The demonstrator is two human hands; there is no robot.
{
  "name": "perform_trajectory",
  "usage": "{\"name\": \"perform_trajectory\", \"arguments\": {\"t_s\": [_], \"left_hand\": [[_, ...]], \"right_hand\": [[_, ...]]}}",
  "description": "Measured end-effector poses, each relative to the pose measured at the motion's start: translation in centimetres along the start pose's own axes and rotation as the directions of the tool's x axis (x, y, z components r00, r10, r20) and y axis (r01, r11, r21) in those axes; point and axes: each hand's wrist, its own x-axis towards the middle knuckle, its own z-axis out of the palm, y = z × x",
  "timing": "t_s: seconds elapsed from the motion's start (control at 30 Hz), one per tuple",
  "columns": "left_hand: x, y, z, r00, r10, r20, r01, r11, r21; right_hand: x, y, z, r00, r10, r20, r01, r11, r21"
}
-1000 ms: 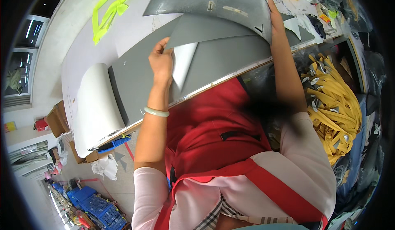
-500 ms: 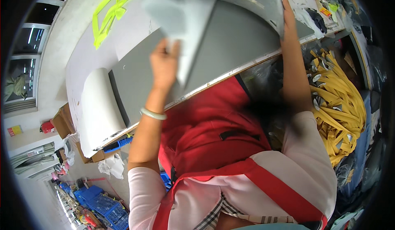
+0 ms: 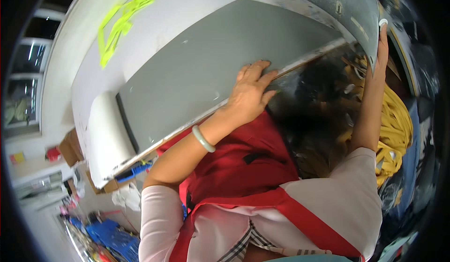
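Observation:
My left hand (image 3: 252, 89) lies palm down with its fingers apart on the near edge of a grey sheet (image 3: 197, 51), by the table's front edge. A pale bangle circles that wrist. The sheet is spread flat, and its left end runs up to a roll (image 3: 110, 126) with a white outer side. At the far right, my raised right hand (image 3: 380, 49) grips the edge of a large grey panel (image 3: 323, 4) with small slots in it. This panel is lifted and curves over the table's right end. A white round piece (image 3: 383, 22) shows by the right fingertips.
Bright yellow-green strips (image 3: 124, 25) lie on the pale table top (image 3: 89, 70) beyond the sheet. Below the table on the right are a heap of yellow straps (image 3: 391, 135) and dark plastic. Cardboard boxes (image 3: 71, 147) and blue crates (image 3: 112, 236) stand at the left.
The slotted panel has moved right with my right hand, off most of the grey sheet. My left hand has let go of the pale flap and come down right onto the sheet's near edge.

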Motion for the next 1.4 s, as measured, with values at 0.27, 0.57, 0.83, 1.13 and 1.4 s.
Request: {"name": "perform_trajectory", "arguments": {"t_s": [0.27,0.57,0.83,1.13,1.4], "left_hand": [[13.9,3.2,3.1,0.995,0.100,0.018,-0.088,0.942,-0.323],[31.0,5.6,12.5,0.961,0.275,0.010,-0.276,0.961,0.027],[38.4,0.7,21.0,0.900,0.427,-0.085,-0.316,0.775,0.547],[32.6,6.1,8.8,0.988,0.111,-0.111,-0.153,0.836,-0.527],[11.8,0.1,-14.9,0.887,-0.132,-0.442,-0.102,0.878,-0.468]], "right_hand": [[-0.1,-9.7,-14.3,0.985,-0.118,-0.127,0.123,0.992,0.027],[-2.6,-7.8,-25.8,0.887,-0.075,-0.455,0.147,0.981,0.125],[-1.1,-6.2,-27.5,0.967,0.052,-0.250,0.031,0.947,0.318],[-2.5,-7.7,-34.3,0.954,0.047,-0.297,0.021,0.975,0.221],[1.0,-6.6,-34.0,0.974,-0.002,-0.225,0.022,0.996,0.087]]}}
